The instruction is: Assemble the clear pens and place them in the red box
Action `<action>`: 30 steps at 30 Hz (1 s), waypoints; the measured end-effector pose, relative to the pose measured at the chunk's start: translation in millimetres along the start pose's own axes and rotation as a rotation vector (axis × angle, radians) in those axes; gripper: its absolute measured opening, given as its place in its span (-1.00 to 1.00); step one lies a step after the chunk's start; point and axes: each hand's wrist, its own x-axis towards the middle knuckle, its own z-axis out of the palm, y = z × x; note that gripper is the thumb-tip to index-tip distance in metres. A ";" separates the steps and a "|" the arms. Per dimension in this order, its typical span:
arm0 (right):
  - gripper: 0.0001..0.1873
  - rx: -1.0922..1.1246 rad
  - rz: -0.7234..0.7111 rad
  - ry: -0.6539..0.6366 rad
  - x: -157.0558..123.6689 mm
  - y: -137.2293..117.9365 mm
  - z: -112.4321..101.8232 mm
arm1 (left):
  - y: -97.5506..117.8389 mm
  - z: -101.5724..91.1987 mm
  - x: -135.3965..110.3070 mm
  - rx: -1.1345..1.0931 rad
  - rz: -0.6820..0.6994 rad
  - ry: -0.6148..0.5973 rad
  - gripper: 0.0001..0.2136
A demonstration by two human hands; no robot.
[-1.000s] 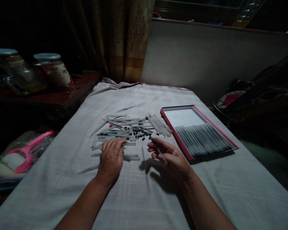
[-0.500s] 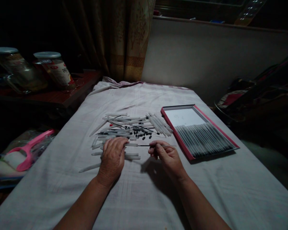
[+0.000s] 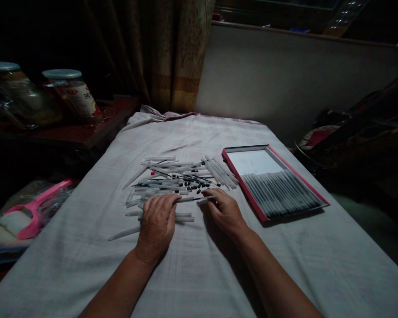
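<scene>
My left hand, fingers curled, grips a translucent pen barrel pointing right, low over the cloth. A thin pen refill with a dark section sticks out of the barrel's right end. My right hand has thumb and index finger around the refill's pale outer end; their exact contact is hard to make out. Beyond my hands lies a loose pile of pen barrels, dark refills and small black plugs. Several barrels lie beside and partly behind my left hand.
An open red-edged box at the right holds a row of pens. Pale cloth covers the table. Lidded jars stand on a dark red side table. A pink-handled object lies low at the left.
The refill has gone further into the barrel, so less of it shows. My right hand has moved slightly left toward my left hand, and its fingers look straighter.
</scene>
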 end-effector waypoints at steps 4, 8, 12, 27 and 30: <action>-0.66 -0.432 0.077 -0.174 24.0 -6.2 6.0 | -4.4 0.7 1.5 -0.023 -0.007 -0.007 -0.74; -0.73 -0.593 0.125 -0.216 31.5 -14.0 10.5 | -7.5 0.0 2.5 -0.014 -0.003 0.018 -0.72; -0.78 -0.267 0.142 -0.076 15.5 -9.6 6.3 | -6.5 -3.8 3.2 0.034 0.024 -0.007 -0.65; -0.84 0.476 0.175 0.075 -19.8 -10.0 13.0 | 0.8 1.2 -0.7 0.055 0.073 -0.131 -0.64; -0.84 0.375 0.073 0.085 -22.1 -9.0 12.4 | 1.6 1.9 -1.0 0.047 0.067 -0.133 -0.64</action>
